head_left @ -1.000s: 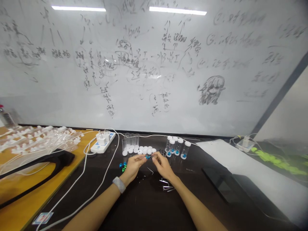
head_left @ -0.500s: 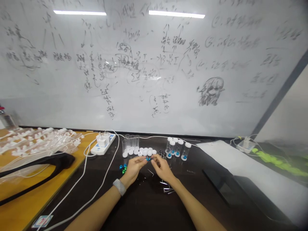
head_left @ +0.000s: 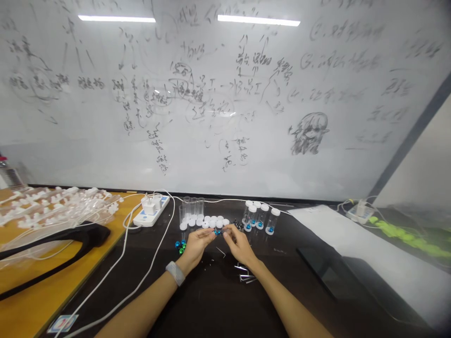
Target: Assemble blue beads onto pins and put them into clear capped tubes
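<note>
Between my two hands is a small shiny blue metallic piece (head_left: 218, 232). My left hand (head_left: 196, 245) pinches it from the left side. My right hand (head_left: 240, 244) has its thumb and fingertips closed at the piece's right side; what they pinch is too small to make out. Just beyond are several white caps (head_left: 212, 224). Below the fingers lies a thin L-shaped hex key (head_left: 221, 252), with more metal hex keys (head_left: 244, 275) by my right wrist. Blue and green shiny balls (head_left: 181, 247) lie left of my left hand.
Clear open tubes (head_left: 193, 207) stand behind the caps. Capped tubes with blue pieces inside (head_left: 260, 218) stand at right, beside small black parts (head_left: 239, 225). White cables run from a power strip (head_left: 151, 211) at left. A dark phone-like slab (head_left: 317, 272) lies right.
Both hands stay in nearly the same place. The blue piece has shifted and turned slightly between the fingers, and my right fingertips have moved a little.
</note>
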Tool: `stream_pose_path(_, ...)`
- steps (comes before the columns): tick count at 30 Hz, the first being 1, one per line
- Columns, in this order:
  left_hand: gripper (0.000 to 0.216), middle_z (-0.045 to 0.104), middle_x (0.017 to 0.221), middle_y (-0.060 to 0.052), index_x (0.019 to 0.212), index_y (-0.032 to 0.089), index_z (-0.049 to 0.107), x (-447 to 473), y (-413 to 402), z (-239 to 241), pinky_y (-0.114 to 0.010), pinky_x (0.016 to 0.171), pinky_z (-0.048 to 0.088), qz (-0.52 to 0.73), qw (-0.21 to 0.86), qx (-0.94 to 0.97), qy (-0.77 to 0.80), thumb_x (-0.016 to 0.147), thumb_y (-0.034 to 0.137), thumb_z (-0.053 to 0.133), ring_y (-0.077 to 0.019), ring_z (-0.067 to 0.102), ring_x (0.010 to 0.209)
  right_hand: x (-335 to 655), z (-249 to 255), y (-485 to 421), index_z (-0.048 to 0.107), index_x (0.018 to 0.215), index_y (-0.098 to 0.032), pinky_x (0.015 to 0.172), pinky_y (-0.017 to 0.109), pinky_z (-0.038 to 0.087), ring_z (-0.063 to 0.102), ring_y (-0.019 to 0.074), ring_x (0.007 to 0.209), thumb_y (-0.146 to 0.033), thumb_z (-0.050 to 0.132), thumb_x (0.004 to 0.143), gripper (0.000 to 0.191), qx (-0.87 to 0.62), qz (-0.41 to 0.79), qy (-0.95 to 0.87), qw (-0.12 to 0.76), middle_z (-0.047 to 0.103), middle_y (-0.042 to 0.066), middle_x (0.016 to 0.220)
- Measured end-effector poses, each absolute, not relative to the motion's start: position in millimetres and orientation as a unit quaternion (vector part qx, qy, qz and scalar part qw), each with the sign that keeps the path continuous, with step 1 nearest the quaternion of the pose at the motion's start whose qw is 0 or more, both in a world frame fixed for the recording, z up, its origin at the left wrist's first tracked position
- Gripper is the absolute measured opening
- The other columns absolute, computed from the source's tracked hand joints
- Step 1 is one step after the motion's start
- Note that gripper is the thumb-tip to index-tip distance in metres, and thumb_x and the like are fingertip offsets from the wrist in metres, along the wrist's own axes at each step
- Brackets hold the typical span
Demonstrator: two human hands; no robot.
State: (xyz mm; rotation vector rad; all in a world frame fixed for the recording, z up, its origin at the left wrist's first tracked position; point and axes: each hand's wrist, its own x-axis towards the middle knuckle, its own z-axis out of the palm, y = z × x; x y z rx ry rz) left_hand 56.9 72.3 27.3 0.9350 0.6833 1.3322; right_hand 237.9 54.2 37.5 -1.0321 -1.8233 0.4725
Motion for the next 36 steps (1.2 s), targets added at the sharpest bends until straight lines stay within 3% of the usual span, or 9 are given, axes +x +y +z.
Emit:
stream_pose_path(2,0.034,0.077,0.083,-0.009,0.085,0.012,0.077,56.8,72.5,27.1,-0.03,0.083,0.053,0.583,0.635,0.41,0.298,0.057,0.025,0.092,-0.018,0.07,0.081,237.3,37.2,53.7,0.055,0.111,-0.022,0.062,0.027,0.043,0.056,0.0174,0.063,-0.041,0.049,0.096,0.025,-0.415,0.198,-0.751,0.474,0.061,0.0,0.075)
stream_pose_path(7,0.034,0.077,0.083,-0.01,0.085,0.012,0.077,56.5,73.1,25.7,-0.031,0.083,0.053,0.584,0.631,0.411,0.302,0.056,0.025,0.092,-0.0188,0.07,0.081,237.1,37.2,53.3,0.059,0.091,-0.021,0.067,0.029,0.042,0.058,0.0185,0.068,-0.039,0.035,0.102,0.032,-0.43,0.171,-0.762,0.453,0.061,0.001,0.073)
stream_pose_path(11,0.035,0.077,0.082,-0.009,0.085,0.012,0.077,56.4,73.7,24.2,-0.029,0.081,0.053,0.585,0.631,0.408,0.307,0.055,0.024,0.092,-0.018,0.07,0.08,237.6,36.3,53.9,0.055,0.11,-0.021,0.062,0.027,0.042,0.057,0.0172,0.064,-0.041,0.046,0.098,0.025,-0.425,0.187,-0.762,0.451,0.059,-0.001,0.073)
stream_pose_path(15,0.035,0.077,0.081,-0.009,0.083,0.011,0.077,56.6,74.0,23.3,-0.03,0.082,0.053,0.587,0.634,0.399,0.307,0.054,0.023,0.093,-0.0183,0.07,0.08,237.2,34.7,54.7,0.059,0.092,-0.02,0.065,0.028,0.043,0.058,0.0177,0.067,-0.04,0.038,0.101,0.03,-0.43,0.166,-0.767,0.446,0.06,0.001,0.072)
stream_pose_path(19,0.036,0.077,0.081,-0.008,0.085,0.011,0.077,56.6,73.7,22.9,-0.03,0.083,0.052,0.586,0.635,0.398,0.308,0.054,0.023,0.093,-0.0179,0.069,0.081,236.7,33.8,54.6,0.054,0.113,-0.022,0.061,0.026,0.042,0.057,0.0169,0.062,-0.04,0.047,0.097,0.026,-0.423,0.185,-0.763,0.452,0.06,-0.001,0.073)
stream_pose_path(24,0.033,0.077,0.081,-0.009,0.083,0.012,0.077,56.8,71.7,23.8,-0.028,0.081,0.053,0.582,0.642,0.399,0.301,0.056,0.022,0.092,-0.0171,0.07,0.08,235.9,34.4,54.0,0.059,0.098,-0.022,0.065,0.028,0.042,0.058,0.0179,0.066,-0.038,0.038,0.101,0.026,-0.438,0.168,-0.766,0.44,0.06,0.0,0.072)
stream_pose_path(29,0.035,0.077,0.081,-0.009,0.082,0.011,0.077,57.4,70.9,25.1,-0.028,0.081,0.053,0.586,0.639,0.397,0.302,0.053,0.021,0.093,-0.0174,0.07,0.079,235.1,32.8,54.5,0.054,0.114,-0.021,0.061,0.027,0.042,0.057,0.0177,0.064,-0.039,0.047,0.097,0.025,-0.424,0.187,-0.767,0.443,0.06,0.0,0.074)
stream_pose_path(33,0.036,0.077,0.08,-0.009,0.082,0.011,0.077,57.5,71.6,25.1,-0.029,0.082,0.053,0.586,0.641,0.392,0.305,0.052,0.023,0.093,-0.018,0.07,0.079,234.9,31.4,54.5,0.06,0.094,-0.021,0.067,0.029,0.042,0.058,0.0187,0.066,-0.038,0.036,0.102,0.03,-0.439,0.169,-0.767,0.437,0.06,0.001,0.071)
stream_pose_path(36,0.036,0.077,0.082,-0.009,0.083,0.011,0.077,57.3,71.8,24.9,-0.029,0.082,0.053,0.586,0.641,0.392,0.303,0.053,0.022,0.093,-0.0181,0.07,0.08,234.7,31.5,53.8,0.057,0.109,-0.022,0.063,0.028,0.042,0.058,0.018,0.065,-0.038,0.042,0.099,0.024,-0.438,0.182,-0.761,0.442,0.061,0.0,0.074)
